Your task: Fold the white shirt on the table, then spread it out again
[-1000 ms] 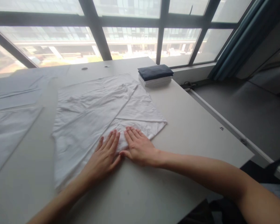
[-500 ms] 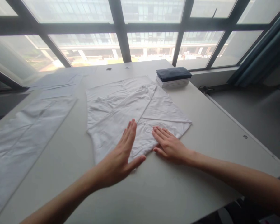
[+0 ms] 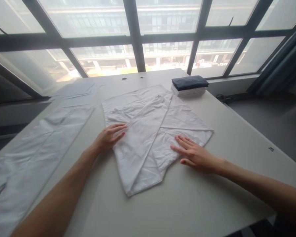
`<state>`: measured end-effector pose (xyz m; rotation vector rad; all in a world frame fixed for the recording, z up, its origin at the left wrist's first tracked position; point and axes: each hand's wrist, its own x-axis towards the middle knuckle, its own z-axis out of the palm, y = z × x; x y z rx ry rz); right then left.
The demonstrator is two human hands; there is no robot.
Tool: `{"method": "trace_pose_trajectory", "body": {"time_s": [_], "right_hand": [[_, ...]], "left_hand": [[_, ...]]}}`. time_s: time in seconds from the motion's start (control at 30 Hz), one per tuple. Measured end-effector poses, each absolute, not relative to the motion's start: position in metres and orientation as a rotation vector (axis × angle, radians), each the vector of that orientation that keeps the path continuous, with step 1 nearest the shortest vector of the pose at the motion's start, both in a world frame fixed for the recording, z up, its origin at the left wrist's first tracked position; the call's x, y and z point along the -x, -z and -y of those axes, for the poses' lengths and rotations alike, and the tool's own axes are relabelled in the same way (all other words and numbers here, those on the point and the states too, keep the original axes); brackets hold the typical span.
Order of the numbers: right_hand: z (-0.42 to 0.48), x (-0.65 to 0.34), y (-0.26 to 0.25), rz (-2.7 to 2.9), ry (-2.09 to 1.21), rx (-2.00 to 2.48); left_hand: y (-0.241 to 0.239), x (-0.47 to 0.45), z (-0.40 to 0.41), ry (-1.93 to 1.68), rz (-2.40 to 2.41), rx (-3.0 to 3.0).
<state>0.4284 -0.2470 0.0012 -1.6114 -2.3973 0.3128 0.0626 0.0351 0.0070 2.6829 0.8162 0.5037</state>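
Note:
A white garment (image 3: 148,131) lies spread and partly folded on the pale table (image 3: 187,204), one layer folded diagonally across its middle. My left hand (image 3: 110,136) rests on the garment's left edge, fingers curled lightly over the cloth. My right hand (image 3: 194,153) lies flat, palm down, on the garment's right lower part with fingers apart. Neither hand lifts anything.
A stack of folded clothes (image 3: 189,86), dark blue on top of white ones, sits at the table's far right corner. A long white cloth (image 3: 37,148) lies spread along the table's left side. Windows (image 3: 138,33) run behind; the floor drops off to the right.
My left hand has moved from beside the right hand out to the garment's left edge. The right hand stayed flat on the cloth. The head view shifted left.

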Motion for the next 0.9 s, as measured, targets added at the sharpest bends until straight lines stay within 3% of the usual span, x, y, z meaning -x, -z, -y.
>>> {"method": "trace_pose_trajectory", "body": {"time_s": [0.33,0.57,0.9], "right_hand": [[0.267,-0.517,-0.013,2.410,-0.472,1.498],[0.286,-0.467,-0.005,1.753,0.027,1.960],[0.289,-0.454,-0.002,1.812,0.127,2.237]], "left_hand": [[-0.021,-0.071,-0.014,-0.622,-0.648,-2.494],[-0.012,-0.058,-0.037,-0.765,-1.212,-2.637],[-0.016,-0.041,-0.043,-0.534,-1.475,-2.632]]}}
